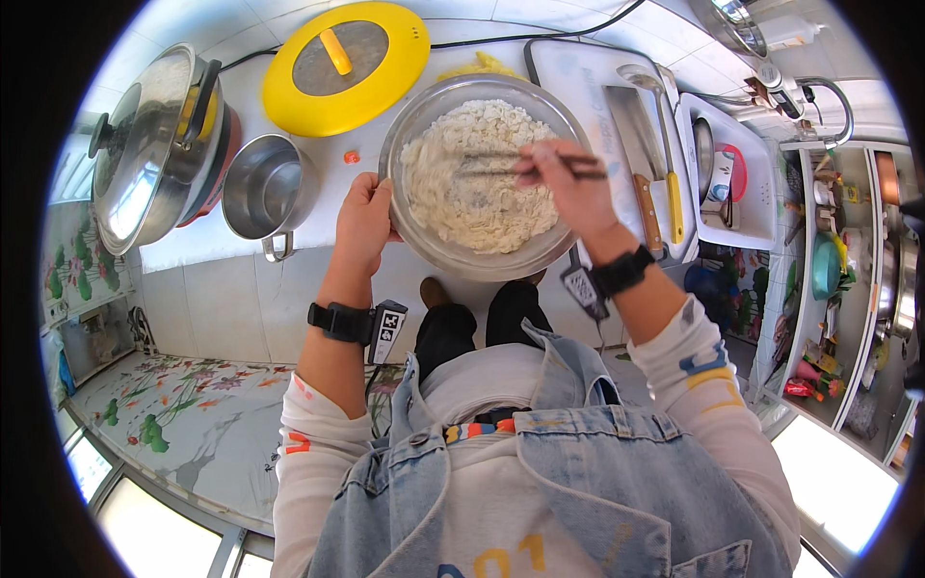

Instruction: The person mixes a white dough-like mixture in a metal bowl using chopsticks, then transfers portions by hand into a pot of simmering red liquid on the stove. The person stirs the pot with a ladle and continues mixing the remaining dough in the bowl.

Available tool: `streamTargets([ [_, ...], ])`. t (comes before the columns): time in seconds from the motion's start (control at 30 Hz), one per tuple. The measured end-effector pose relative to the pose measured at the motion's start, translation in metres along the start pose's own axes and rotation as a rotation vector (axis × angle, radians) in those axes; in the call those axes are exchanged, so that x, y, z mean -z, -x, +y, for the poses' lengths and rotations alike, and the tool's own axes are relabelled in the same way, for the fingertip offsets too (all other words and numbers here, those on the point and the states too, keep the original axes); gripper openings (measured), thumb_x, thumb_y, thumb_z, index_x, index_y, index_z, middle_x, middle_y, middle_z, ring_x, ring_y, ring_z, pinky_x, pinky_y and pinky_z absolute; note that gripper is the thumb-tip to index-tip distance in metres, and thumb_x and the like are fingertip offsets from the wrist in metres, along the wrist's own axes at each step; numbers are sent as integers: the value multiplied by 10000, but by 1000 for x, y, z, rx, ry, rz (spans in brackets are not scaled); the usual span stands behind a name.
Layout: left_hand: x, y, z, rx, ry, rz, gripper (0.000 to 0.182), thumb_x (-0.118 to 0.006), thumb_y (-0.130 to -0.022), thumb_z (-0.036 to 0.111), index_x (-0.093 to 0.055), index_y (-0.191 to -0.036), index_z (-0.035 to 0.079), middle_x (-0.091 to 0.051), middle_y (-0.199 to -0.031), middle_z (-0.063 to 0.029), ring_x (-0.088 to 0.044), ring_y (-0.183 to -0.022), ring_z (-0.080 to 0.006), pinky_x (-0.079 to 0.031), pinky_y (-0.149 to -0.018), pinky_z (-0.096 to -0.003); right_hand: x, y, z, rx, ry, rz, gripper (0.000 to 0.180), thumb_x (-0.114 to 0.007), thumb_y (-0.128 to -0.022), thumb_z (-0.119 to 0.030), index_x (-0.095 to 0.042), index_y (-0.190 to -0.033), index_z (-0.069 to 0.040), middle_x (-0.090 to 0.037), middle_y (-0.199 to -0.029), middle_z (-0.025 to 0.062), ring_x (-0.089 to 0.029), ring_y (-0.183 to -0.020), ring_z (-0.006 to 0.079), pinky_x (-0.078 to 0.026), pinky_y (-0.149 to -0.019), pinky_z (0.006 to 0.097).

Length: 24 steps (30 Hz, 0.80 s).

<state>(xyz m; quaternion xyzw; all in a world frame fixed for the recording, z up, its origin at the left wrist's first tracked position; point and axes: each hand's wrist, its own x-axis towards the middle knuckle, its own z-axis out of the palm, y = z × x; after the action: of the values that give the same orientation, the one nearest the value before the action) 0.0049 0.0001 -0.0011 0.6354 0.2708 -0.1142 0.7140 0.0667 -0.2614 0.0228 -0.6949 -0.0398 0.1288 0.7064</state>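
Observation:
A wide metal bowl (485, 269) stands in front of me at the counter's edge, holding a shaggy, crumbly flour dough (484, 217). My left hand (367, 220) grips the bowl's left rim, thumb on top. My right hand (567, 184) is closed around a pair of chopsticks (498, 163), whose blurred tips lie in the dough over the bowl's middle. Behind the bowl, some yellow pieces (483, 65) of food are partly hidden by its rim.
Left are a steel saucepan (269, 189), a large lidded pot (148, 155) and a yellow-rimmed lid (412, 54). Right, a cleaver (630, 123) and yellow-handled ladle (675, 206) lie on a white board (578, 79), beside a sink (762, 173).

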Motion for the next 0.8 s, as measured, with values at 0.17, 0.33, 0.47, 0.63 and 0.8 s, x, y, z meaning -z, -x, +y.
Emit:
streamTargets([
  [0.17,1,-2,-2,3,3,6,180,-456,-981,228,-520,-1021,64,-595,-829,-12,-594,-664,-91,-544,-544,-273,49,31,-18,-49,127,296,249,-541,-956,-177,-632,-1001,51,-676,-874,141,-674,-780,205,-579,-732,306],
  [0.33,0,-3,-3,-15,-7,13,191,-458,-977,220,-518,-1028,46,-608,-829,-37,-603,-642,-103,-542,-520,-280,11,53,-12,-172,66,54,204,-554,-945,-137,-631,-989,47,-672,-868,137,-671,-771,191,-579,-682,300],
  [0.47,0,0,0,3,-11,13,184,-461,-978,228,-525,-1028,63,-602,-831,-17,-592,-644,-86,-537,-529,-262,7,1,-7,64,-58,102,211,-550,-943,-139,-634,-997,47,-675,-884,136,-670,-784,195,-576,-708,300],
  [0.63,0,-2,0,-14,10,-14,197,-447,-978,213,-516,-1028,36,-619,-824,-53,-609,-619,-114,-543,-511,-284,43,51,-28,-122,95,294,233,-544,-950,-148,-617,-1008,65,-668,-877,148,-669,-777,200,-576,-717,303],
  [0.8,1,-3,-2,-8,18,-18,197,-445,-979,214,-514,-1032,37,-620,-824,-50,-608,-619,-109,-538,-509,-279,49,34,-53,158,182,151,190,-557,-947,-107,-631,-1004,58,-671,-864,104,-668,-780,162,-541,-710,251],
])
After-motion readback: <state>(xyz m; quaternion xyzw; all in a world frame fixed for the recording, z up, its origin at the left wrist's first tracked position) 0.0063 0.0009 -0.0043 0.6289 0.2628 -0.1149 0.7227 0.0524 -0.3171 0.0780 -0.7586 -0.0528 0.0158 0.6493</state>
